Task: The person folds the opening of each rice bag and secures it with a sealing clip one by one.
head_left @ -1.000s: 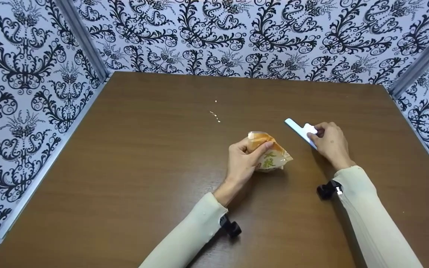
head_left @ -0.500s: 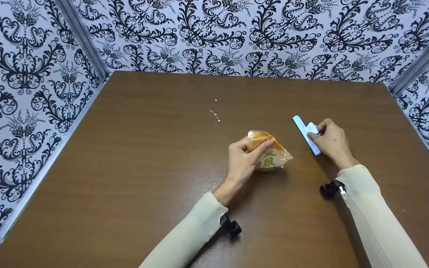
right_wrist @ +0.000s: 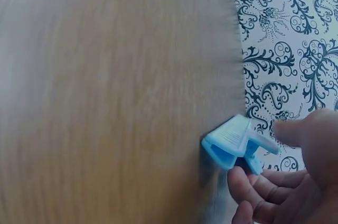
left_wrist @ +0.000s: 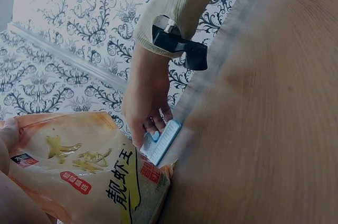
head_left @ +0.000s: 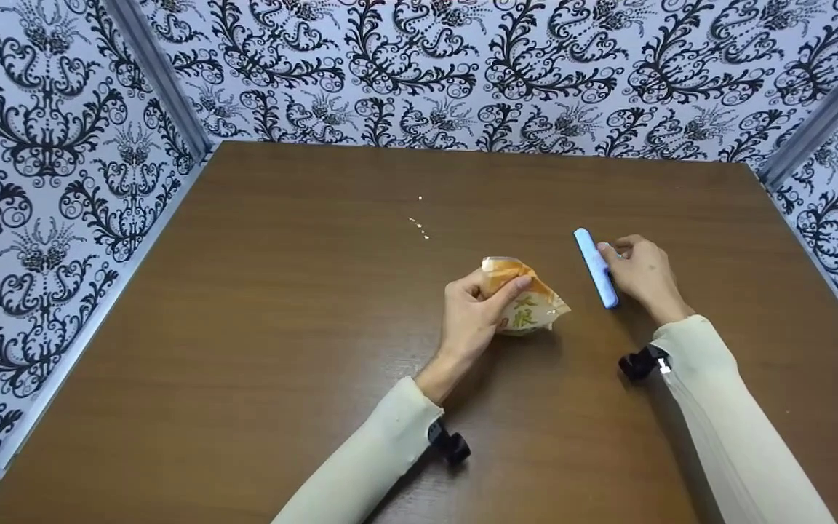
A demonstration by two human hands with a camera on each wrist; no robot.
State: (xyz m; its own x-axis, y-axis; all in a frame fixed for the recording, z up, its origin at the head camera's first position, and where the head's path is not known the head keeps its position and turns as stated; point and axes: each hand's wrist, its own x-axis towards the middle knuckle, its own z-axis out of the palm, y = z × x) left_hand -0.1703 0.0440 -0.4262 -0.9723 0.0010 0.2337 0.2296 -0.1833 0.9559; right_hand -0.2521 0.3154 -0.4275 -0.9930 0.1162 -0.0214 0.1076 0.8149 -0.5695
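My left hand (head_left: 468,314) pinches the gathered top of a crinkled orange and cream snack bag (head_left: 532,311), thumb laid across its near side. Printed characters show on the bag's front (left_wrist: 79,166) in the left wrist view. To the right, my right hand (head_left: 648,278) holds a light blue bag clip (head_left: 596,269) by its handle, between thumb and fingers. The clip's long bar points away from me, a short gap from the bag. From the right wrist, the clip (right_wrist: 229,138) appears end on, its two handle flaps turned toward the thumb and fingertips.
Small pale crumbs (head_left: 420,227) lie on the brown wooden table (head_left: 281,306), beyond the bag. Patterned walls (head_left: 433,73) with grey metal posts (head_left: 164,73) enclose the back and sides. A black wrist camera (head_left: 452,445) sits at each sleeve.
My right hand has turned the clip so its bar stands steeper and its handle is hidden behind the bar and fingers. The left hand and the bag stay nearly still.
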